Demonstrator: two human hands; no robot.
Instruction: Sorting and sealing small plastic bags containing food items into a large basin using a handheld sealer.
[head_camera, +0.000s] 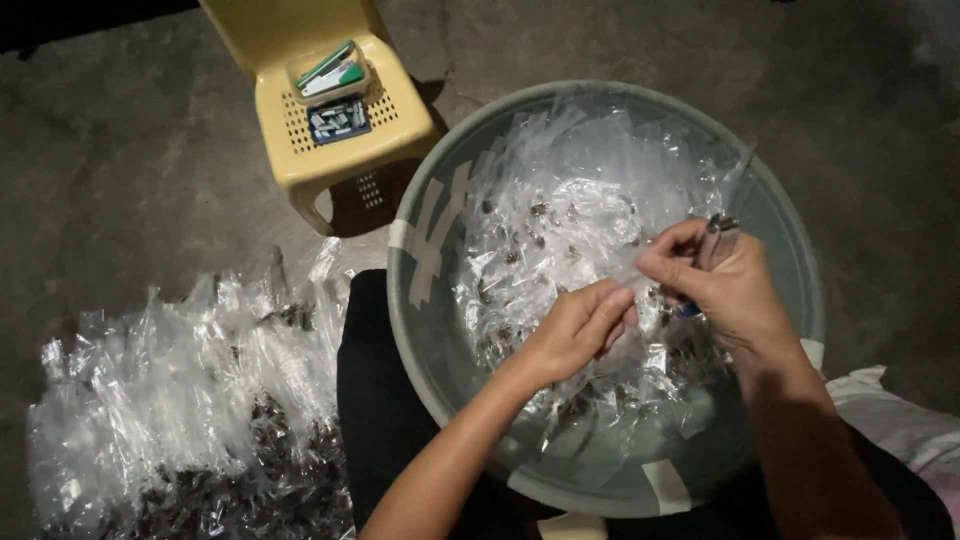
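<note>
A: What are the two hands doing over the big round grey plastic basin?

B: They meet above its middle. The left hand has its fingers curled together, pinching a small clear plastic packet from below. The right hand pinches the same packet from the upper right, thumb and forefinger pressed shut on the film.

A: So the packet sits between them?

B: Yes, stretched across the short gap between the two sets of fingertips, just above the heap of clear plastic packets with dark bits inside that fills the basin.

A: Is the right hand carrying anything else?

B: A small metal tool pokes out above its knuckles, with a blue part showing under the palm; I cannot tell what kind it is.

A: And around the basin?

B: A second pile of filled clear packets lies on the grey concrete floor to the left. Behind, a yellow plastic stool holds a small tray of staplers.
</note>
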